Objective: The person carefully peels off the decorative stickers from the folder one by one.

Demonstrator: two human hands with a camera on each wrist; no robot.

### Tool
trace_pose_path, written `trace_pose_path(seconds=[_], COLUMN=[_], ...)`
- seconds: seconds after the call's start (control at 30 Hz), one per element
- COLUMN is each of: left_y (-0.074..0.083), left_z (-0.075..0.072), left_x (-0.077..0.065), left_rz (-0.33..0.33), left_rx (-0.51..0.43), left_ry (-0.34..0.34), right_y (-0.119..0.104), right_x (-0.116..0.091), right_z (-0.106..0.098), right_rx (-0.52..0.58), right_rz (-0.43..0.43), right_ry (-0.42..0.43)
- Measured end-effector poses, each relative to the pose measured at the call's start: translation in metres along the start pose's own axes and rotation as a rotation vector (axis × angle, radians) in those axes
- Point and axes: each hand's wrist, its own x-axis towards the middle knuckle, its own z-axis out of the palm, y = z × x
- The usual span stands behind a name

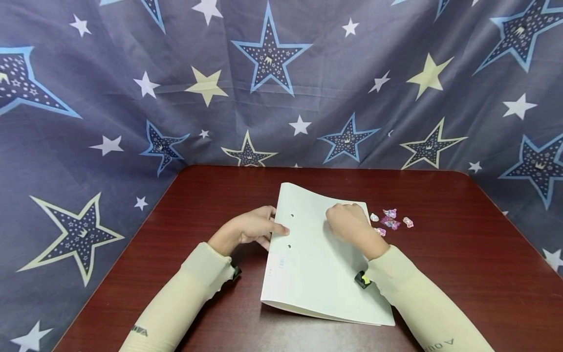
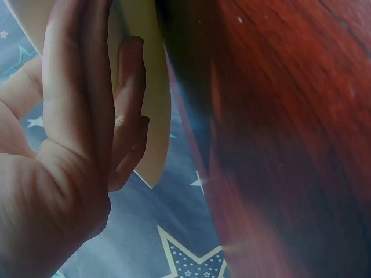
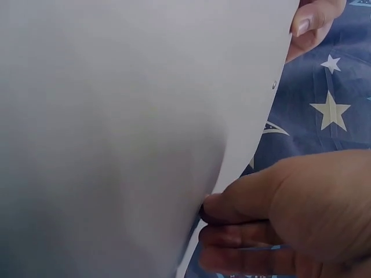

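A large white booklet point(image 1: 323, 274) with two punched holes and faint small print near its left side lies tilted on the table, its left side bulging up. My left hand point(image 1: 257, 225) holds that side, thumb on top and the other fingers behind; in the left wrist view the fingers point(image 2: 72, 98) lie along the pale cover point(image 2: 153, 139). Over the upper right part is my right hand point(image 1: 349, 225), fingers curled. The right wrist view shows its thumb and fingertips pinching the booklet's edge point(image 3: 229, 174). What lies inside the booklet is hidden.
Several small pink, purple and white sticker-like pieces point(image 1: 390, 222) lie just right of the booklet, one partly beside its edge. The dark red wooden table point(image 1: 211, 195) ends at a star-patterned cloth point(image 1: 281, 112) behind and at the left.
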Motion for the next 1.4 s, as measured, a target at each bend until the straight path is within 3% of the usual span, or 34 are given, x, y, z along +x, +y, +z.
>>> trace_pose_path(seconds=[0.2,0.57,1.4], left_y=[-0.001,-0.001,-0.001], left_z=[0.0,-0.001,0.001], left_x=[0.0,0.001,0.0], left_rz=[0.012,0.023,0.018], left_rx=[0.001,0.005,0.013], left_ry=[-0.01,-0.03,-0.013], right_y=[-0.005,-0.001,0.009], right_x=[-0.001,0.0,0.002], right_z=[0.002,0.011,0.012], right_rx=[-0.052,-0.019,0.011], right_rz=[-0.053,-0.097,-0.07], right_ry=[-0.003,0.006,-0.087])
